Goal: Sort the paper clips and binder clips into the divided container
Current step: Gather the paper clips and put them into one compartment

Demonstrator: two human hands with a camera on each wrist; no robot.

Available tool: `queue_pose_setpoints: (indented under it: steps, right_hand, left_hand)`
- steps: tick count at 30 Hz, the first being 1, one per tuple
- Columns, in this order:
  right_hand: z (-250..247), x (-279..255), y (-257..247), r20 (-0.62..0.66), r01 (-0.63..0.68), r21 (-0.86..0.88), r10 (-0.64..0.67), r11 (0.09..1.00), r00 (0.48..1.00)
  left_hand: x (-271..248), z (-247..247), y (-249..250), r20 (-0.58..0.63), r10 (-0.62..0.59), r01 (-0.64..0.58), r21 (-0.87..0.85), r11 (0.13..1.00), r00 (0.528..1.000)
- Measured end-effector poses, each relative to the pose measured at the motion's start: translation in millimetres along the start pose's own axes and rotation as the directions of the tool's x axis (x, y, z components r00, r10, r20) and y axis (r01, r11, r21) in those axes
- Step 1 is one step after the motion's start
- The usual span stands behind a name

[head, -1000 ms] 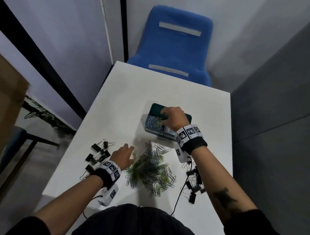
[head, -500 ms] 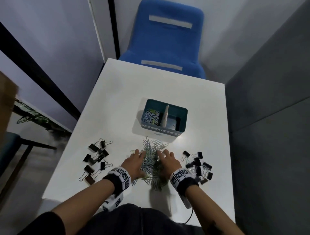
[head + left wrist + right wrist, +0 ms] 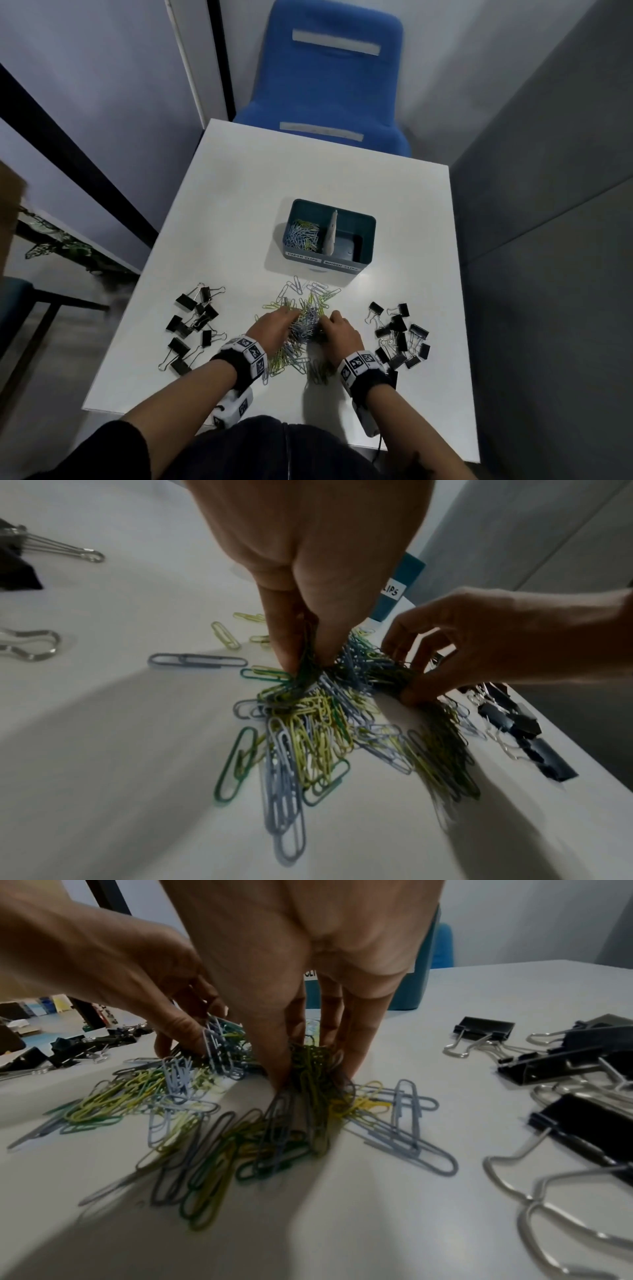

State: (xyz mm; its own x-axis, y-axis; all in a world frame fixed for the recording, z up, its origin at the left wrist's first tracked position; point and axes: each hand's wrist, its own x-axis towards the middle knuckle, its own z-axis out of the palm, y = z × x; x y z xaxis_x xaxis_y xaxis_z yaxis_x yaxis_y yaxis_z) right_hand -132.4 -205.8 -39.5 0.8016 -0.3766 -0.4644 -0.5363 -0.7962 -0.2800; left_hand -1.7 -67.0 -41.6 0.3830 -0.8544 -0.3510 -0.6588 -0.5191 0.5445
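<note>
Both hands dig into the paper clips (image 3: 301, 329) between them: left hand (image 3: 270, 325) pinches a bunch, right hand (image 3: 337, 330) apparently does too, gathering handfuls for the container (image 3: 349, 265) just beyond.

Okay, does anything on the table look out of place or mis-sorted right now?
Nothing stands out. The divided container sits upright with only paper clips in its left compartment; its right one looks empty. The loose paper clips and both groups of binder clips lie unsorted on the table.
</note>
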Motion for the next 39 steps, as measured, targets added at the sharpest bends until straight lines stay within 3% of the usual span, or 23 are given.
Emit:
queue_pose_setpoints:
  steps: [8,16,25,29,34,39]
  right_hand:
    - [-14,-3,14,-0.082,-0.032,0.12,0.042,0.992,0.996]
    - [-33,-14,24,-0.099,-0.044,0.215,0.066,0.976,0.993]
    - [-77,-26,14,-0.158,0.071,0.191,-0.041,0.979,0.987]
    - [-113,-23,-1,-0.205,0.091,0.172,-0.055,0.981,0.977]
    - [-180,-8,-24,-0.31,0.192,0.184,-0.128,0.964,0.942]
    - [-224,35,-40,-0.434,0.22,0.141,-0.14,0.965,0.89]
  left_hand:
    - [4,-21,-2,-0.107,-0.092,0.071,-0.184,0.98,0.99]
    - [4,-80,16,-0.222,-0.002,-0.054,-0.246,0.968,0.975]
    - [54,-173,67,-0.541,0.054,-0.191,-0.201,0.961,0.839]
    - [80,-181,67,-0.512,0.053,-0.169,-0.182,0.969,0.857]
    - [70,-159,45,-0.482,-0.025,-0.055,-0.151,0.987,0.876]
    - [43,-101,11,-0.287,-0.151,0.137,-0.067,0.988,0.946]
